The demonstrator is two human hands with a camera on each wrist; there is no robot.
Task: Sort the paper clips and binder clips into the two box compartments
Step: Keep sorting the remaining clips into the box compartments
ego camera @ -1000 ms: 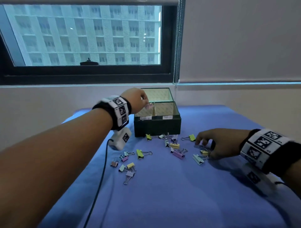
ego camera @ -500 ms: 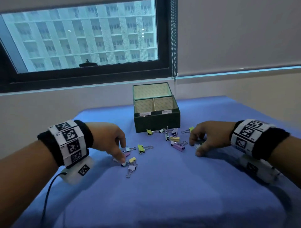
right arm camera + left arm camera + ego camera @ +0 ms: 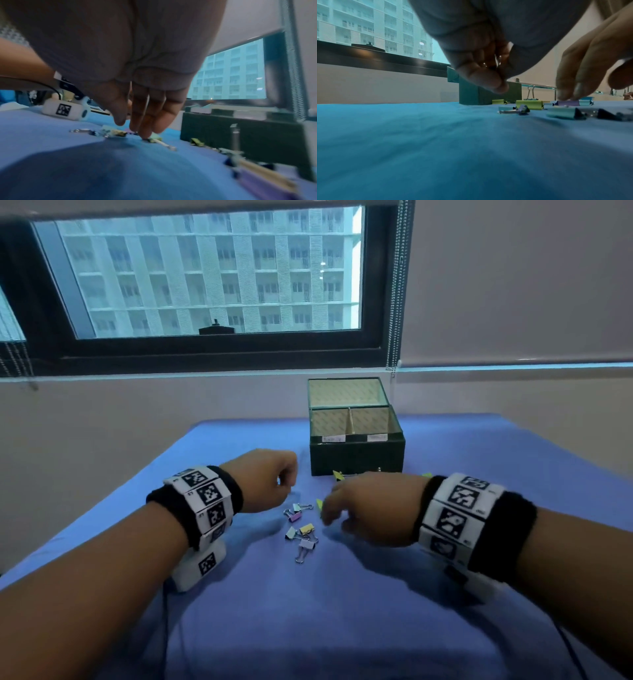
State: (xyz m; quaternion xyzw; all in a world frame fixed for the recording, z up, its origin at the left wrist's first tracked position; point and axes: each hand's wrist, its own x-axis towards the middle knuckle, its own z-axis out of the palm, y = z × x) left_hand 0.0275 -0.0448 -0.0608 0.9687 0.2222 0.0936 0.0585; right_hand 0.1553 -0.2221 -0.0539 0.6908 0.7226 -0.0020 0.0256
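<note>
Left hand [image 3: 270, 481], half a second back set down among the near clips, is now seen lifted just off the blue desk [image 3: 342, 611] with fingers [image 3: 488, 79] curled tight; silver wire loops are pinched between them in the left wrist view, so a binder clip is judged picked up, colour hidden. One more clip is thus ready for the box [image 3: 356, 453].

A small cluster of binder clips [image 3: 301, 529] is left on the desk between the hands, just right of the left fingers, not touched by them.

Right hand [image 3: 370, 508] has been shifted leftward from the far pile toward the cluster. Its fingers [image 3: 145, 129] are held nearly straight, narrow, pressed tip-down on a green clip [image 3: 154, 139]; nothing is gripped yet.

Box stands beyond both hands, lid up, both compartments open. No paper clips can be made out.
</note>
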